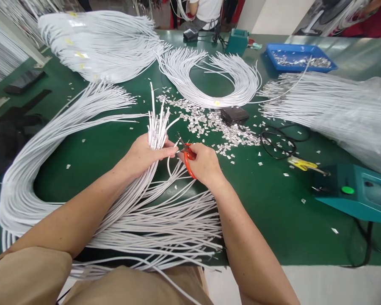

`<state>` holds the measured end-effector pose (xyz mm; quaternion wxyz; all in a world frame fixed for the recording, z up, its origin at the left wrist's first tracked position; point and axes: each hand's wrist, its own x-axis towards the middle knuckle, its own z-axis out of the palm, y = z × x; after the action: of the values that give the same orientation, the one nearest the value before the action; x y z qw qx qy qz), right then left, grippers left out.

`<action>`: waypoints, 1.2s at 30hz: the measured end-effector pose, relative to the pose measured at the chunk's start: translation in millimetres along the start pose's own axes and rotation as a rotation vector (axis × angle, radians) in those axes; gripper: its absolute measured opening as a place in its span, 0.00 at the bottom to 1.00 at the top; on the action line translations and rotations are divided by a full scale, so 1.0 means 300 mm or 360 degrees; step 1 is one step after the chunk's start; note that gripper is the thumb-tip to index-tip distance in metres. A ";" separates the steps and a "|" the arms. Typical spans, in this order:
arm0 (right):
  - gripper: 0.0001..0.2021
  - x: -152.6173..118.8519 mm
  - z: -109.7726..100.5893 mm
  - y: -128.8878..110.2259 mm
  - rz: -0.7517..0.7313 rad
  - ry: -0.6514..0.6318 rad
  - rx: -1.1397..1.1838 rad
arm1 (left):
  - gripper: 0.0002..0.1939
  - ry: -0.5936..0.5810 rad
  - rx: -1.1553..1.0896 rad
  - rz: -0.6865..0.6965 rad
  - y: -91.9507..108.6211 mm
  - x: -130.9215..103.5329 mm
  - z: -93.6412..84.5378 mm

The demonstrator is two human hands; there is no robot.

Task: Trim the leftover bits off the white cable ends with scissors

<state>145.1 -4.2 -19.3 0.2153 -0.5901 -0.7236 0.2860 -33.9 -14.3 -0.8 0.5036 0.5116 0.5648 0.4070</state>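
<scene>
Materials: white cables, thin, smooth and flexible. The gathered bundle (pixel 158 127) is uneven at its top, small silvery bits among the ends, a few strands standing above the rest. We note a broad bend of loose cables (pixel 19 190) at left, a fanned layer of strands (pixel 165 228) below the hands, and beyond them a ring-shaped coil (pixel 197 93) bearing a yellow mark. Flat, shiny, angular flakes (pixel 203 120) litter the green tabletop (pixel 273 220), some beside a small black block (pixel 234 115). The shallow blue tray (pixel 288 67) contains similar flakes.

Visibility: the teal device (pixel 358 190) is cut off at the right edge. Glare on clear film blurs the cable stack (pixel 330 97) above it. Most of the left fingers are hidden behind the bundle.

Grip: the left hand (pixel 144 154) is curled around the bundle, thumb across its front; the ends rise above the fist, and the lower lengths run down past the forearm. The right hand (pixel 206 163) is wrapped around the orange-red handles of the pliers (pixel 188 162), whose tips lie just beside the left thumb. We cannot tell whether they touch a strand.
</scene>
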 end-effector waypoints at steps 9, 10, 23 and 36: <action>0.12 -0.008 -0.019 -0.008 -0.0125 -0.0053 -0.0311 | 0.17 -0.0015 0.0123 0.0071 -0.012 0.001 -0.010; 0.13 -0.009 -0.018 -0.009 -0.0129 -0.0047 -0.0329 | 0.17 0.0002 0.0146 0.0085 -0.014 0.002 -0.010; 0.11 -0.001 -0.006 0.012 -0.0180 -0.0011 -0.0257 | 0.17 -0.0106 -0.0165 -0.0071 -0.001 -0.002 -0.007; 0.09 0.001 0.004 -0.029 0.0226 0.0048 0.1514 | 0.17 0.0017 0.0362 0.0051 0.005 -0.015 0.011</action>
<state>137.9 -5.2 -14.3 0.4519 -0.4781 -0.4672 0.5907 -30.5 -18.8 0.8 0.4327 0.5722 0.6018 0.3512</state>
